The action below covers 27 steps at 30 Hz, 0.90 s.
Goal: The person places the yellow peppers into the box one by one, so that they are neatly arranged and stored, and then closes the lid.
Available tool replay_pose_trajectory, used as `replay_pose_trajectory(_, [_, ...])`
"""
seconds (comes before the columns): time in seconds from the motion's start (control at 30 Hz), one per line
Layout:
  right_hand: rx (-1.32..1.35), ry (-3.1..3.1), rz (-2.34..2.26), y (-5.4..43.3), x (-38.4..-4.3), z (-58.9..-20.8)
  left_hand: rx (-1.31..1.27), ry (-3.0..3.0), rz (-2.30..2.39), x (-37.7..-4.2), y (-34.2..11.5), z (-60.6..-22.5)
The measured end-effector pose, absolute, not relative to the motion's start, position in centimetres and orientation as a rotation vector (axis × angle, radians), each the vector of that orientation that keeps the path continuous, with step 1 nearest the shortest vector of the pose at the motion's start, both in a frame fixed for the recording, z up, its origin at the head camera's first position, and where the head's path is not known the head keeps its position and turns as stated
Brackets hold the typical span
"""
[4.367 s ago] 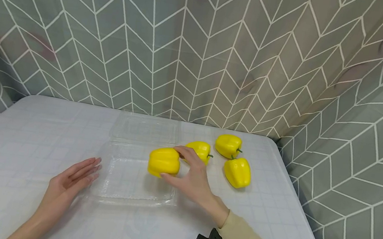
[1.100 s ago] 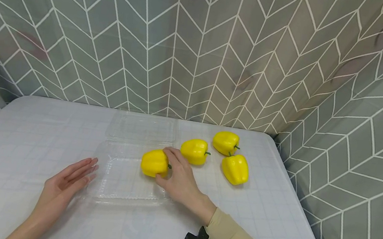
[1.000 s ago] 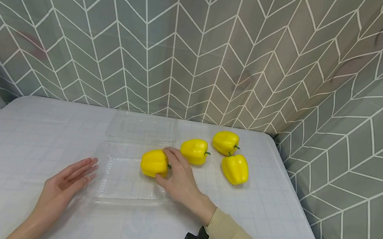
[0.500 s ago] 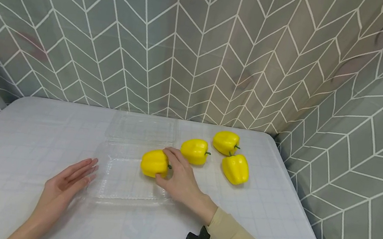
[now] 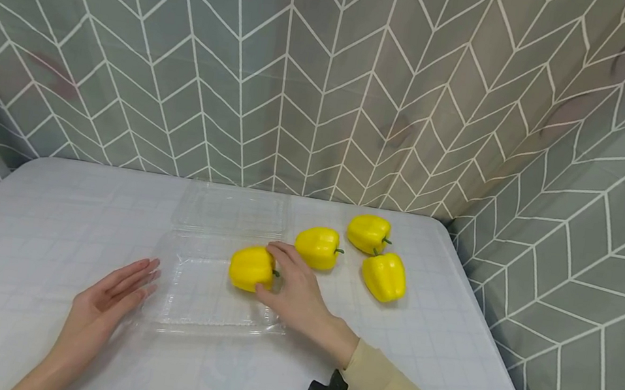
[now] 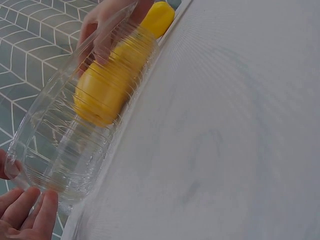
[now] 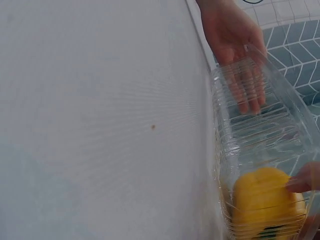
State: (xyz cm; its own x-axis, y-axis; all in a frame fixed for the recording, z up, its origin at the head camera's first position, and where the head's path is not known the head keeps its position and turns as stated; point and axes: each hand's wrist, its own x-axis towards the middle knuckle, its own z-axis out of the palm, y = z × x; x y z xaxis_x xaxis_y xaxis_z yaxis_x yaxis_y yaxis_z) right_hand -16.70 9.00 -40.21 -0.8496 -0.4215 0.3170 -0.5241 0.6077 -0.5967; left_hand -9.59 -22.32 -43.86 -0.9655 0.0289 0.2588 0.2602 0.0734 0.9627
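A yellow bell pepper (image 5: 251, 269) lies on its side in the right part of a clear plastic clamshell container (image 5: 196, 311), its green stem facing right. My right hand (image 5: 302, 296) holds that pepper at the stem end, fingers over the far side and thumb on the near side. In the right wrist view the thumb (image 7: 304, 178) lies against the pepper, seen through the ribbed wall. My left hand (image 5: 105, 303) has its fingers extended, with the fingertips right at the container's left wall; the left wrist view shows its fingers (image 6: 47, 215) by that end.
Three more yellow bell peppers lie right of the container: the nearest one (image 5: 317, 247) beside it, a back one (image 5: 368, 233) and a front one (image 5: 384, 277). The container's open lid (image 5: 234, 208) lies flat behind the base. A patterned curtain (image 5: 285, 86) hangs behind the white-covered table (image 5: 443, 370).
Since the oldest frame, the right hand has brought the pepper down and left into the container. Over the last second the right thumb has shifted very slightly; the left hand stays put.
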Motion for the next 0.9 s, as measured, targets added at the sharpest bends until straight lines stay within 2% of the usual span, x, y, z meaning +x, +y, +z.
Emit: replay_pose_trajectory(0.9, [0.711,-2.571,1.188,12.2,-16.0,-40.3,-0.261,-2.211,-1.961,-9.6,-22.2,-43.8])
